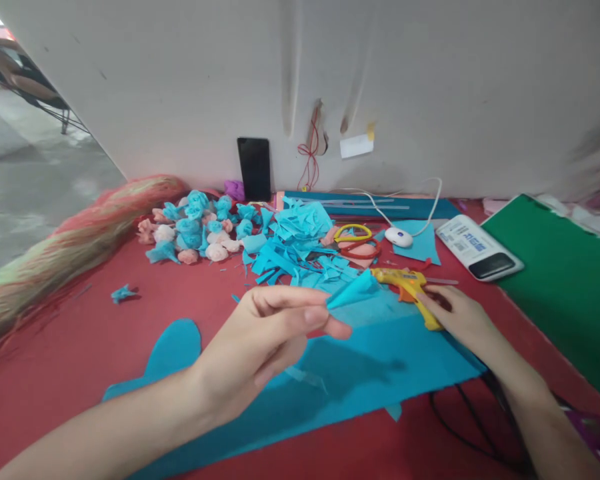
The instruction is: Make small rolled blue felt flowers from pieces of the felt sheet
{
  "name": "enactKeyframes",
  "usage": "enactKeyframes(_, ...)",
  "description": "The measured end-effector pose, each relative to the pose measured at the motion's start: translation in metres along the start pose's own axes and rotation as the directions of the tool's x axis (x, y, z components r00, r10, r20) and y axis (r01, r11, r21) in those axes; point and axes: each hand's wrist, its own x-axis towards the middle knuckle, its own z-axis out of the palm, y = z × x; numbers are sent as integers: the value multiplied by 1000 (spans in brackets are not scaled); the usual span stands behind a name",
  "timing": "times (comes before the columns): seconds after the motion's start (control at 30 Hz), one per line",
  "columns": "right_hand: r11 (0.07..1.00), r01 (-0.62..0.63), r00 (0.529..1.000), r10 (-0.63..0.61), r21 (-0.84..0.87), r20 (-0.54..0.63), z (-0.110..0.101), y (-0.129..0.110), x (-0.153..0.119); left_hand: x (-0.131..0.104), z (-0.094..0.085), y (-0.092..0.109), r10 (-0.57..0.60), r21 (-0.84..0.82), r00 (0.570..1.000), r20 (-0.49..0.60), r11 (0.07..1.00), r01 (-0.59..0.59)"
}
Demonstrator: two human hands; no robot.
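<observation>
My left hand (285, 330) pinches one end of a rolled cone of blue crepe paper (355, 291) between thumb and forefinger, over the middle of the table. At the right, my right hand (453, 310) grips the handle of a yellow hot glue gun (410, 287) with an orange trigger. The gun's nozzle points left and appears close to the wide end of the paper cone; I cannot tell if they touch. Under both hands lies a large blue sheet (360, 367).
Blue and pink paper flowers (190, 230) are heaped at the back left, beside cut blue paper strips (300, 240). Scissors (357, 241), a white corded device (399, 237), a white power bank (480, 248) and a green board (560, 287) lie further right. A phone (255, 169) leans on the wall.
</observation>
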Motion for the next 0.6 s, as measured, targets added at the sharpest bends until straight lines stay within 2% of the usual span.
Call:
enactKeyframes(0.17, 991, -74, 996, 80, -111, 51, 7, -7, 6, 0, -3, -3, 56, -53, 995, 76, 997, -52)
enactKeyframes(0.33, 991, -55, 995, 65, -125, 75, 5, -12, 4, -1, -7, -9, 165, -44, 962, 217, 986, -159)
enactKeyframes(0.37, 991, -53, 996, 62, -123, 68, 5, -12, 3, 0, -8, -10, 219, -33, 944, 246, 975, -218)
enactKeyframes(0.43, 992, -55, 997, 60, -117, 38, 8, -13, 2, 4, -13, -13, 346, 33, 863, 368, 923, -384)
enactKeyframes(0.6, 996, -44, 996, 38, -74, -79, 15, -14, 2, 22, -26, -15, 451, 11, 707, 544, 839, -544)
